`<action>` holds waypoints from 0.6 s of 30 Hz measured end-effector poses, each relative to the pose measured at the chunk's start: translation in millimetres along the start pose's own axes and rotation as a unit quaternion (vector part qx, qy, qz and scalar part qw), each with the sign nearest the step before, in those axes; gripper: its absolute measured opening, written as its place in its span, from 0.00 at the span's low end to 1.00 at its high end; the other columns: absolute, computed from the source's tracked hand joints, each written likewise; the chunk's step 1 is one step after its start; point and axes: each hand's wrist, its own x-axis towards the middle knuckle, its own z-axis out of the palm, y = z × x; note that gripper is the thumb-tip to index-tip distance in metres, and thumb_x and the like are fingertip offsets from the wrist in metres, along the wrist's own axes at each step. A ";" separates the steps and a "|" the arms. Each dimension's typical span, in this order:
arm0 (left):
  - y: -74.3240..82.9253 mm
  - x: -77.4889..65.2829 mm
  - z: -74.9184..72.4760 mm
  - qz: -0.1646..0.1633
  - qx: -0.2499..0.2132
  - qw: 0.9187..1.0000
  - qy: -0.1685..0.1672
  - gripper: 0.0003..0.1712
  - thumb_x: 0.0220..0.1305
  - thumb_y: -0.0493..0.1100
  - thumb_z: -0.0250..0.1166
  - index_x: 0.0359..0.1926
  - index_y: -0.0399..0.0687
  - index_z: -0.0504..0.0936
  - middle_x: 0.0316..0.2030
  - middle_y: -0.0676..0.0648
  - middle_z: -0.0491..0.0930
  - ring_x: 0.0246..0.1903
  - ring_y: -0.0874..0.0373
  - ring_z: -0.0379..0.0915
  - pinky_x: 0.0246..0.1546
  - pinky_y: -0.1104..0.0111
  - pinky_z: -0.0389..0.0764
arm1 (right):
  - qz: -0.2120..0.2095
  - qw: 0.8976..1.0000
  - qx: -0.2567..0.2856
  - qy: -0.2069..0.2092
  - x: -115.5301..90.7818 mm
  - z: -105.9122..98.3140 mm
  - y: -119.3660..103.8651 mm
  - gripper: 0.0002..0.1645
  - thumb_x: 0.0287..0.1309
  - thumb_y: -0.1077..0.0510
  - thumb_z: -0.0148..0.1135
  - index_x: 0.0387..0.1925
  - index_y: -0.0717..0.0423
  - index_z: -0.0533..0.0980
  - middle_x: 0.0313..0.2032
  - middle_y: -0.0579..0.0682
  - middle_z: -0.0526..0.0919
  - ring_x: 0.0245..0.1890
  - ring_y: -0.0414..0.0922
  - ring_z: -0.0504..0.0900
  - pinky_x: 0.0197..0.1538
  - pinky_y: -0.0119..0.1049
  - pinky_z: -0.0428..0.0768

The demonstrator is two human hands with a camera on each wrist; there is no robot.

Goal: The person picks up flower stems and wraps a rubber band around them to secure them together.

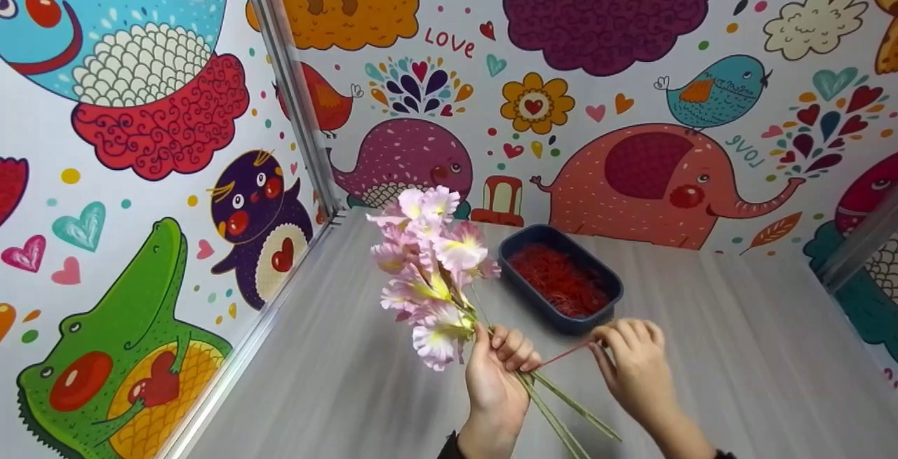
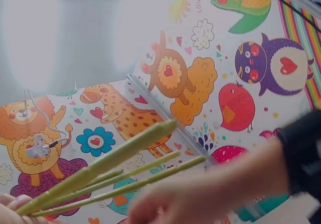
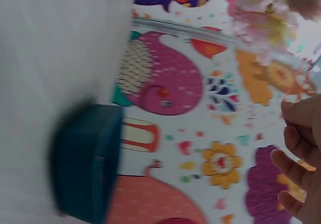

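Observation:
In the head view, my left hand (image 1: 497, 382) grips a bunch of pale pink artificial flowers (image 1: 428, 269) by its green stems (image 1: 554, 413). The ruffled blooms with yellow centres lean up and left, while the stem ends stick out below the hand to the lower right. A thin red string (image 1: 567, 354) runs from the left hand's fingers to my right hand (image 1: 635, 368), which pinches it between thumb and fingers. The left wrist view has several stems (image 2: 95, 171) close up, and the blurred right forearm crosses beside them.
Behind the hands, a dark blue rectangular tub (image 1: 512, 283) stands on the grey wood-grain surface (image 1: 337, 361), holding a tangle of red strings (image 1: 558, 280). Walls printed with cartoon animals rise at the left and back, with a metal corner strip (image 1: 291, 87) between them.

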 end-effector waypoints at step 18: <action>-29.9 35.3 -12.1 0.169 -0.024 0.985 0.030 0.26 0.76 0.57 0.25 0.23 0.53 0.55 0.19 0.54 0.50 0.19 0.64 0.45 0.27 0.71 0.45 | -0.032 0.988 -0.008 0.153 -56.1 9.5 -78.3 0.27 0.70 0.48 0.52 0.15 0.53 0.75 0.15 0.44 0.70 0.19 0.41 0.65 0.27 0.33 0.61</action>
